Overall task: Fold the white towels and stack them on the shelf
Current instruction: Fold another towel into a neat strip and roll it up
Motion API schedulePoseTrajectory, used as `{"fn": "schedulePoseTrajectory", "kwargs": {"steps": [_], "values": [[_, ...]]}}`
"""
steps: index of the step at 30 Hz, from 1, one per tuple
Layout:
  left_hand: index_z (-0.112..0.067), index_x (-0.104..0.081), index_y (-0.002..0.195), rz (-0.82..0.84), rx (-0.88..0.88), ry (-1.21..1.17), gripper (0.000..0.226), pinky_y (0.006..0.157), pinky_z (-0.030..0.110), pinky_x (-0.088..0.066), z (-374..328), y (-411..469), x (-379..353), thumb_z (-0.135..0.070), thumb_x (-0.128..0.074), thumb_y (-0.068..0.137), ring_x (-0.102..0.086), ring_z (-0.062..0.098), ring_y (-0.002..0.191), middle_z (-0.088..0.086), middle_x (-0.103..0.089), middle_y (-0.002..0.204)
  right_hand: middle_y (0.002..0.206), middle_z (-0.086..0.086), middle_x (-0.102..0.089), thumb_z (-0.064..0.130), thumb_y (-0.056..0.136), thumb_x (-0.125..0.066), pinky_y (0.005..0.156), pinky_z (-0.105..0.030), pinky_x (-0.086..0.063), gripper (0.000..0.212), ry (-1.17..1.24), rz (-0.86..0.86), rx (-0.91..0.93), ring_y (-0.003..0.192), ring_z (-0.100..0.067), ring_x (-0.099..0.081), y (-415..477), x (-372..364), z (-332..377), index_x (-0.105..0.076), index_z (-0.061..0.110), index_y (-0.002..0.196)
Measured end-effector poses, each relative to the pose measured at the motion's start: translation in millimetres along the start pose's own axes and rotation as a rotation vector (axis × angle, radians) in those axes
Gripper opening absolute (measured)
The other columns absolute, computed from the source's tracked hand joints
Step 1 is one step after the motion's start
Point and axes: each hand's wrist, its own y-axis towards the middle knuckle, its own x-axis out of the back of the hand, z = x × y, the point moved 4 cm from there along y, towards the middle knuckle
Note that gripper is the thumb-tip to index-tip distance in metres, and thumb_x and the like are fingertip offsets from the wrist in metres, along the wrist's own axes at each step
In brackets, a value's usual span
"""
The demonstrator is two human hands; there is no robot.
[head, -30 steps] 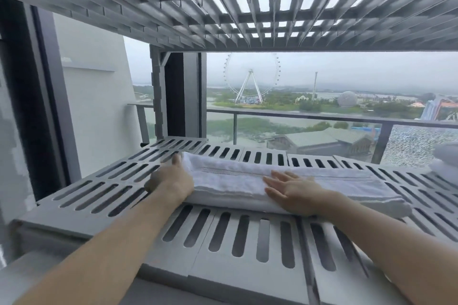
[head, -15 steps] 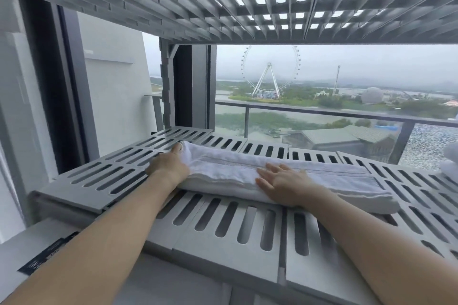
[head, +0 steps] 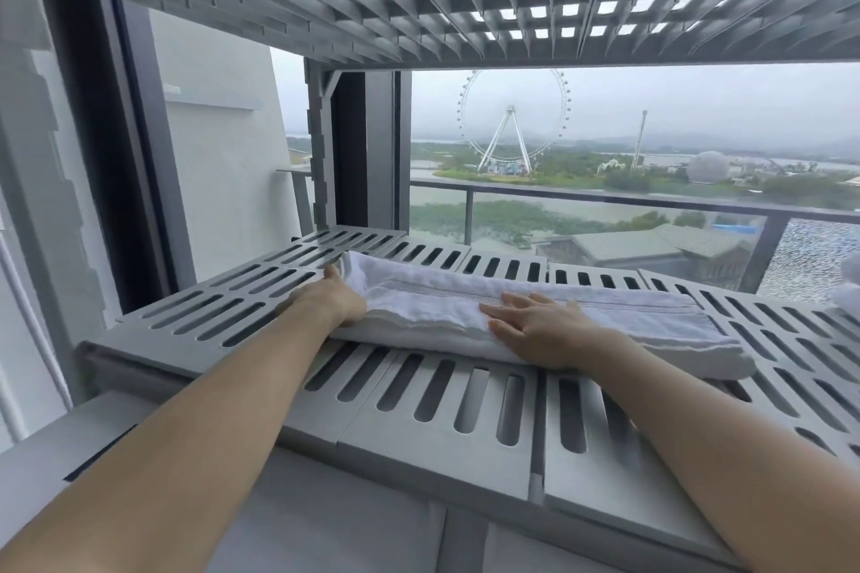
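One white towel (head: 549, 309) lies folded into a long, flat band on the grey shelf (head: 437, 409), running from left to right across the middle panels, with layered edges showing along its near side and a woven stripe down its length. The terry cloth looks soft and slightly ribbed. The shelf is built of moulded plastic panels, each pierced by rows of oblong slots with rounded ends. A second level (head: 465, 0) of the same plastic spans overhead, its underside a ribbed grid. Two hands are in view. The left hand (head: 332, 300) sits against the left end of the towel with the thumb raised beside the fold. Its fingers are hidden, so a grip cannot be confirmed. The right hand (head: 535, 326) rests palm down on the towel near its middle, fingers straight and slightly spread. At the right edge, part of another white towel bundle (head: 848, 288) shows, blurred. One dark label strip (head: 100, 451) lies on the ledge below left, with its writing unreadable. Beyond the glass stand one balcony rail (head: 605, 196) and one Ferris wheel (head: 512, 116).
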Motion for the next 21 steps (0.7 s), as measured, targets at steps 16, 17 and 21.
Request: {"fn": "schedulePoseTrajectory", "kwargs": {"steps": [16,17,21], "values": [[-0.019,-0.042,0.123,-0.418,-0.109,-0.46,0.05,0.082,0.039,-0.042,0,-16,6,-0.016,-0.059,0.077,-0.049,0.035,0.107,0.018,-0.048,0.122,0.155,0.015,-0.013,0.063,0.091,-0.014,0.111,-0.056,-0.009,0.048,0.011,-0.052,-0.004,0.143,-0.015,-0.009,-2,1,3,-0.019,0.054,0.138],[-0.019,-0.045,0.122,-0.483,-0.146,-0.579,0.049,0.079,0.035,-0.042,1,-19,7,-0.011,-0.059,0.076,-0.05,0.03,0.1,0.017,-0.048,0.122,0.155,0.015,-0.014,0.062,0.091,-0.015,0.112,-0.056,-0.01,0.048,0.011,-0.054,-0.003,0.143,-0.016,-0.009,-2,2,3,-0.02,0.054,0.138],[-0.021,-0.034,0.129,-0.613,-0.033,-1.188,0.077,0.067,0.02,-0.042,3,-28,7,-0.011,-0.077,0.066,-0.045,0.019,0.09,0.014,-0.042,0.126,0.155,0.013,-0.014,0.061,0.092,-0.015,0.112,-0.055,-0.011,0.048,0.009,-0.049,0.003,0.143,-0.016,-0.01,-2,2,4,-0.021,0.052,0.139]]}}
